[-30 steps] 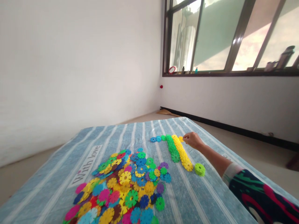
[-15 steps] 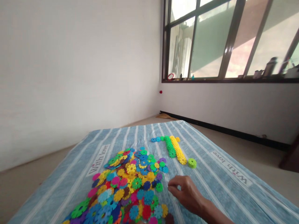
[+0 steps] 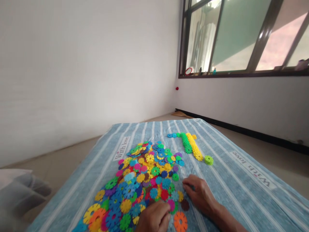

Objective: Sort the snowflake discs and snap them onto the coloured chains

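A heap of colourful notched plastic discs (image 3: 145, 169) is spread over the striped blue cloth. My left hand (image 3: 154, 217) is at its near right edge, fingers curled down, beside a pink disc (image 3: 171, 205). Its fingertips are hidden, so I cannot see if a disc is in them. My right hand (image 3: 200, 192) rests on the cloth just right of the heap, fingers bent inward, with no disc showing between them. Beyond it lie a green row of discs (image 3: 186, 143), a yellow row (image 3: 194, 147) and a short lime-green stack (image 3: 209, 160).
The cloth (image 3: 231, 180) covers a table-like surface with printed words on both sides. Blue discs (image 3: 172, 135) sit by the far end of the green row. An orange disc (image 3: 180, 221) lies between my hands. A blurred greyish-white thing (image 3: 21, 196) is at the lower left.
My left hand has come into view over the heap's near edge. My right hand stays beside the heap, slightly closer to me. The whole view has shifted, bringing in the greyish thing at left.
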`<action>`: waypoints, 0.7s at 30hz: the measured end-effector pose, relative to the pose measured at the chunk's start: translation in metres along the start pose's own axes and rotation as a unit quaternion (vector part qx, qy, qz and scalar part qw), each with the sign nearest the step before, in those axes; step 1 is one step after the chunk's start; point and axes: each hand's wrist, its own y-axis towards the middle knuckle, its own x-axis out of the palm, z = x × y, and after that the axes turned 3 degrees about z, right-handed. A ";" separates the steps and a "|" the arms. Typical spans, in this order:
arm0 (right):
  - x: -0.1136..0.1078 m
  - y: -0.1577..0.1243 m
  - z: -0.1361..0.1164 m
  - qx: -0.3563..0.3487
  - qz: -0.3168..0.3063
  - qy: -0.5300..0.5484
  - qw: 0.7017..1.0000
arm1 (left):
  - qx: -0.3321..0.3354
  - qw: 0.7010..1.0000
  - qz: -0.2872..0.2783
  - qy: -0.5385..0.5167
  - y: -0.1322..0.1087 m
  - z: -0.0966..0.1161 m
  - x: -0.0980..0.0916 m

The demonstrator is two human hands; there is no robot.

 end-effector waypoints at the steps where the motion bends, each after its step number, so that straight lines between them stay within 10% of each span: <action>1: -0.001 -0.001 0.001 -0.005 -0.001 -0.001 1.000 | -0.005 1.000 -0.002 0.000 0.000 0.002 0.000; 21: -0.010 -0.001 -0.004 -0.075 -0.023 -0.047 0.996 | -0.030 0.999 -0.035 -0.002 0.005 0.014 -0.004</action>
